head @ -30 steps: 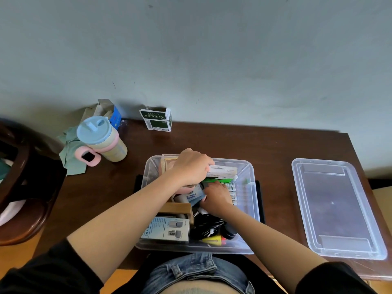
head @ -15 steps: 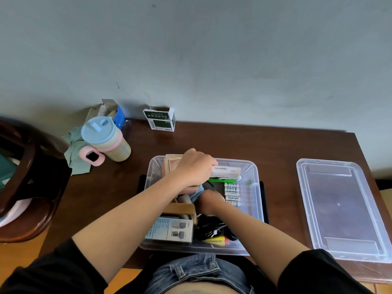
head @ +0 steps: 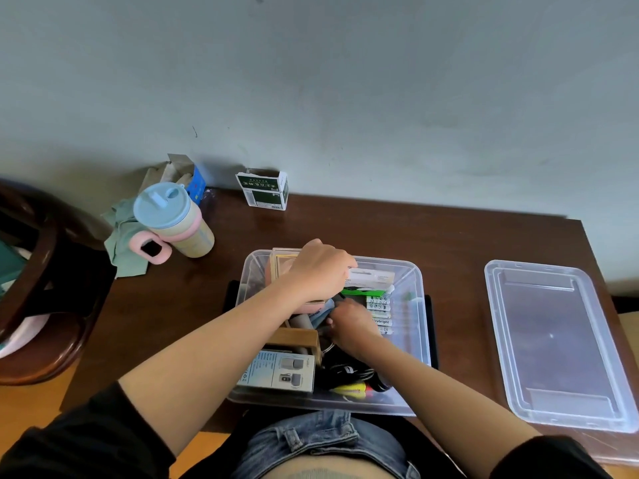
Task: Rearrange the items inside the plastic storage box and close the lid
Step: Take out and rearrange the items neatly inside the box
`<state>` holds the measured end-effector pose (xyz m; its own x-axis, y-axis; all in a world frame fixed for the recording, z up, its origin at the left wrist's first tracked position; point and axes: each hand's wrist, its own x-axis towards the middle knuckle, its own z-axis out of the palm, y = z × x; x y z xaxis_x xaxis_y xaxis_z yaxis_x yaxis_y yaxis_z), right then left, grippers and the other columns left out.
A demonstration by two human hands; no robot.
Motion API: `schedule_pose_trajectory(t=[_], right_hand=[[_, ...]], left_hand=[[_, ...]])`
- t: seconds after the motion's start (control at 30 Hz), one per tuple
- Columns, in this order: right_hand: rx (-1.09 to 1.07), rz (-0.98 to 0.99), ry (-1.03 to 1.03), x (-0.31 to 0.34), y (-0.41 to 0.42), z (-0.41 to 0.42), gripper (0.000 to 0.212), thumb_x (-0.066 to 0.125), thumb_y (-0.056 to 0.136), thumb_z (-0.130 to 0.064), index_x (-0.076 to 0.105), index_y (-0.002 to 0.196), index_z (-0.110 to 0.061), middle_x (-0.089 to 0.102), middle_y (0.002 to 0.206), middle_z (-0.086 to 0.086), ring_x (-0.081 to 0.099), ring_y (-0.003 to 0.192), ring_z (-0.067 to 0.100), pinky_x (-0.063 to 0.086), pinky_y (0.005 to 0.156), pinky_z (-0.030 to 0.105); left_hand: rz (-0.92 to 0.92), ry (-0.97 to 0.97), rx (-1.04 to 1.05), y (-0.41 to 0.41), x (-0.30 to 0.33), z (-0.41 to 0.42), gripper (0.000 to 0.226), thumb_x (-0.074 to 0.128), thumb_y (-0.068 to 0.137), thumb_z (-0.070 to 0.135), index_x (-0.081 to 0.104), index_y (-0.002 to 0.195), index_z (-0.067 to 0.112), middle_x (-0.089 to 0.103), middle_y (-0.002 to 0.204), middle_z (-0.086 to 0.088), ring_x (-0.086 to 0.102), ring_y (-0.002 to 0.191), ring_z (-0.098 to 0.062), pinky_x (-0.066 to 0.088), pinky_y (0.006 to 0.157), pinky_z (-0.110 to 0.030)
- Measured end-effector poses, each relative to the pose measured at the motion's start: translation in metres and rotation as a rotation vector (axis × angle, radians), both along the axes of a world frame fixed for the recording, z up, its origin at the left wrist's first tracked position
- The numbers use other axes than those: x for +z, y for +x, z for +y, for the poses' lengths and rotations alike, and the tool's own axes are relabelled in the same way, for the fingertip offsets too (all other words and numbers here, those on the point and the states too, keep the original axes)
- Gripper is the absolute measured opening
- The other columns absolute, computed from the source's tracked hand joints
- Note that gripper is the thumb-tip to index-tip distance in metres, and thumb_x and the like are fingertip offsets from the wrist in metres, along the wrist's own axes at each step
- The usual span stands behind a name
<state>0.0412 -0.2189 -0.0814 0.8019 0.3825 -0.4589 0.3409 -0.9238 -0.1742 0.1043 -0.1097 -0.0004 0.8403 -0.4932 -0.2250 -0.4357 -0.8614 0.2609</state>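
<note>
The clear plastic storage box (head: pixel 420 305) sits open on the brown table in front of me, full of small items. My left hand (head: pixel 321 271) reaches into its far end, fingers curled round a white flat box (head: pixel 373 276). My right hand (head: pixel 351 324) is lower in the middle, its fingers curled among a blue-grey packet (head: pixel 320 314); what it holds is hidden. A pack of batteries (head: pixel 380 311), a wooden box (head: pixel 297 338), a pale printed carton (head: pixel 280 371) and black cables with yellow plugs (head: pixel 349 387) lie inside. The clear lid (head: pixel 556 344) lies flat on the table to the right.
A pastel cup with a blue lid (head: pixel 173 219) stands at the back left beside a green cloth (head: pixel 122 240). A green and white carton (head: pixel 264 190) and a torn blue box (head: pixel 188 176) stand against the wall. A dark wooden chair (head: pixel 38 288) is at the left.
My right hand has drawn back left and toward me, off the batteries and onto the blue-grey packet. My left hand has stayed at the far end of the box.
</note>
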Motion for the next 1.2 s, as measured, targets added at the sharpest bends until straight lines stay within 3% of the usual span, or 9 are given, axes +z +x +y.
schedule_pose_trajectory(t=[0.1, 0.23, 0.37, 0.53, 0.63, 0.73, 0.9, 1.03, 1.2], right_hand=[[-0.054, -0.035, -0.035, 0.020, 0.011, -0.017, 0.024, 0.061, 0.090, -0.030, 0.066, 0.103, -0.011, 0.063, 0.104, 0.008, 0.053, 0.104, 0.026, 0.042, 0.078, 0.031], [-0.065, -0.054, -0.261, 0.042, 0.016, -0.047, 0.009, 0.062, 0.090, -0.020, 0.062, 0.084, -0.013, 0.064, 0.092, 0.008, 0.056, 0.086, 0.025, 0.038, 0.064, 0.028], [-0.010, -0.053, -0.395, 0.046, 0.008, -0.056, 0.011, 0.058, 0.086, -0.006, 0.065, 0.092, -0.011, 0.065, 0.098, 0.007, 0.057, 0.097, 0.025, 0.033, 0.070, 0.028], [0.067, -0.065, -0.476, 0.036, -0.001, -0.052, 0.020, 0.054, 0.084, -0.004, 0.063, 0.097, -0.017, 0.065, 0.101, 0.001, 0.054, 0.102, 0.021, 0.032, 0.079, 0.028], [0.083, -0.021, -0.496, 0.035, 0.001, -0.052, 0.014, 0.054, 0.085, -0.003, 0.061, 0.088, -0.016, 0.064, 0.093, -0.001, 0.055, 0.098, 0.020, 0.032, 0.075, 0.026], [0.050, 0.003, -0.489, 0.039, 0.002, -0.048, 0.029, 0.054, 0.084, -0.002, 0.040, 0.062, -0.015, 0.042, 0.064, -0.004, 0.047, 0.073, 0.016, 0.030, 0.059, 0.020], [-0.044, 0.051, -0.459, 0.044, 0.002, -0.048, 0.038, 0.054, 0.078, 0.009, 0.032, 0.059, -0.015, 0.032, 0.059, -0.004, 0.027, 0.050, 0.008, 0.019, 0.043, 0.019], [-0.044, 0.063, -0.408, 0.035, 0.002, -0.050, 0.038, 0.051, 0.080, 0.011, 0.031, 0.059, -0.014, 0.033, 0.060, -0.002, 0.033, 0.051, 0.010, 0.026, 0.044, 0.019], [-0.070, 0.109, -0.385, 0.023, -0.001, -0.048, 0.027, 0.051, 0.083, 0.010, 0.045, 0.070, -0.013, 0.050, 0.074, -0.001, 0.062, 0.089, 0.020, 0.040, 0.063, 0.023]], left_hand=[[-0.010, 0.017, 0.000, 0.001, -0.001, 0.000, 0.032, 0.043, 0.094, 0.012, 0.068, 0.111, 0.023, 0.073, 0.097, 0.000, 0.063, 0.087, -0.022, 0.039, 0.087, -0.034], [-0.009, 0.015, 0.010, -0.001, 0.001, -0.001, 0.029, 0.040, 0.094, 0.011, 0.068, 0.098, 0.019, 0.071, 0.083, 0.000, 0.058, 0.071, -0.023, 0.039, 0.083, -0.034], [-0.016, 0.019, 0.006, -0.003, 0.003, -0.001, 0.034, 0.040, 0.093, 0.007, 0.041, 0.063, 0.022, 0.058, 0.062, 0.000, 0.051, 0.062, -0.027, 0.036, 0.077, -0.034], [-0.002, 0.016, 0.006, -0.002, 0.001, -0.001, 0.032, 0.040, 0.094, 0.007, 0.069, 0.099, 0.020, 0.072, 0.085, -0.001, 0.063, 0.077, -0.022, 0.038, 0.085, -0.034], [-0.020, -0.004, -0.007, -0.003, 0.000, -0.001, 0.031, 0.040, 0.092, 0.003, 0.059, 0.074, 0.020, 0.060, 0.064, 0.000, 0.052, 0.060, -0.022, 0.033, 0.076, -0.033], [-0.017, -0.002, 0.002, -0.001, -0.002, 0.000, 0.029, 0.040, 0.094, 0.007, 0.059, 0.084, 0.027, 0.072, 0.085, -0.001, 0.063, 0.077, -0.022, 0.039, 0.086, -0.035], [-0.003, -0.024, 0.003, -0.001, -0.004, 0.000, 0.029, 0.039, 0.095, 0.008, 0.054, 0.086, 0.031, 0.065, 0.080, 0.003, 0.065, 0.082, -0.023, 0.038, 0.090, -0.035], [-0.009, -0.032, 0.009, -0.001, -0.006, 0.000, 0.029, 0.039, 0.094, 0.007, 0.050, 0.085, 0.032, 0.073, 0.089, -0.002, 0.065, 0.081, -0.023, 0.038, 0.087, -0.034], [-0.029, -0.017, 0.009, -0.001, -0.004, 0.000, 0.031, 0.039, 0.093, 0.007, 0.063, 0.084, 0.024, 0.068, 0.074, 0.000, 0.062, 0.072, -0.023, 0.037, 0.083, -0.034]])
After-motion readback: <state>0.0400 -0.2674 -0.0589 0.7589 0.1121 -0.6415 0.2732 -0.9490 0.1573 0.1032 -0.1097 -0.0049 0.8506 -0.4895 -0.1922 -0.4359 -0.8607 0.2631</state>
